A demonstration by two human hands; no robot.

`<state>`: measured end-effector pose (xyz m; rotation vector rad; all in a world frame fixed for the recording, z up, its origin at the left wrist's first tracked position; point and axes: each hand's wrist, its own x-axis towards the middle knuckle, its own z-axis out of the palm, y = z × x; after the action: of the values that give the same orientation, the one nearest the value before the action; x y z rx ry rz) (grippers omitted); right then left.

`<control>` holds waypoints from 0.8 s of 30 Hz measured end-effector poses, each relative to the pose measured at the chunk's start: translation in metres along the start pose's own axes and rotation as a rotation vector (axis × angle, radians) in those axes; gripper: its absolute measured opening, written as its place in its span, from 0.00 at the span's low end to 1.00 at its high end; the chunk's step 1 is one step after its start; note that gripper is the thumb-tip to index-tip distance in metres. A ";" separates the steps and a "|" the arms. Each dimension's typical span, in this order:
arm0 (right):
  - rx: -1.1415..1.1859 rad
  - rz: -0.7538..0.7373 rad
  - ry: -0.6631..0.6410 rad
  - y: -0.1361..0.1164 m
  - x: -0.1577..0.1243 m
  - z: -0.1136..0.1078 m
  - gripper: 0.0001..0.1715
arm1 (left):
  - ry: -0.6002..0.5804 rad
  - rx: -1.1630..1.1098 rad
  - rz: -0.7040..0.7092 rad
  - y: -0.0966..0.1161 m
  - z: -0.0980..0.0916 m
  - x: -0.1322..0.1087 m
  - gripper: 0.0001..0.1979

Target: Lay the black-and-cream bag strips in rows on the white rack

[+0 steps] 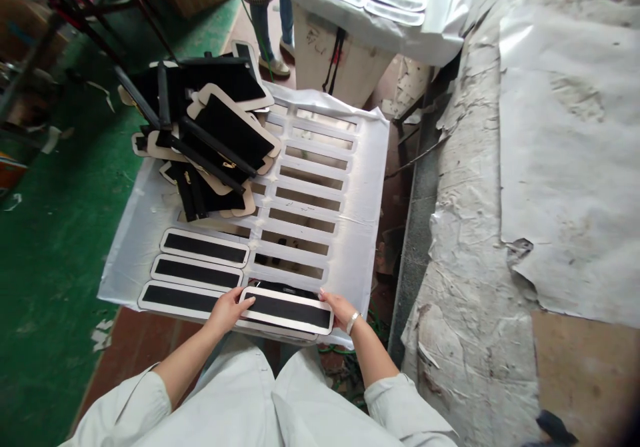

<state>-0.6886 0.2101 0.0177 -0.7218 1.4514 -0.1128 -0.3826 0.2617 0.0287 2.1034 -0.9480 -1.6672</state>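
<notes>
Between your left hand point(230, 310) and right hand point(341, 310), your grip holds a white-bordered black panel point(287, 310) by its ends; three similar panels point(197, 272) lie left of it.

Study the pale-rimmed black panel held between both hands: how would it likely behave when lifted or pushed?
The panel is probably fairly stiff: gripped near its ends by the left hand and right hand, it shows no obvious sag. Looking thin, it is likely light for its size. Its flat, elongated shape suggests sliding rather than rolling.
</notes>
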 end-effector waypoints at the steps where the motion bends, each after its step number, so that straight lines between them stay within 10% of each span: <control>1: 0.022 0.021 -0.028 -0.002 -0.004 -0.001 0.26 | 0.012 -0.011 -0.032 -0.006 -0.003 0.002 0.24; 12: -0.047 -0.024 0.168 0.015 0.007 0.007 0.07 | 0.091 0.617 0.098 0.009 -0.017 0.033 0.11; 24: -0.061 -0.076 0.238 0.028 0.011 0.024 0.08 | 0.078 0.605 0.018 0.011 -0.028 0.043 0.08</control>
<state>-0.6741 0.2354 -0.0073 -0.8354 1.6594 -0.2198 -0.3547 0.2206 0.0115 2.4839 -1.5932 -1.3893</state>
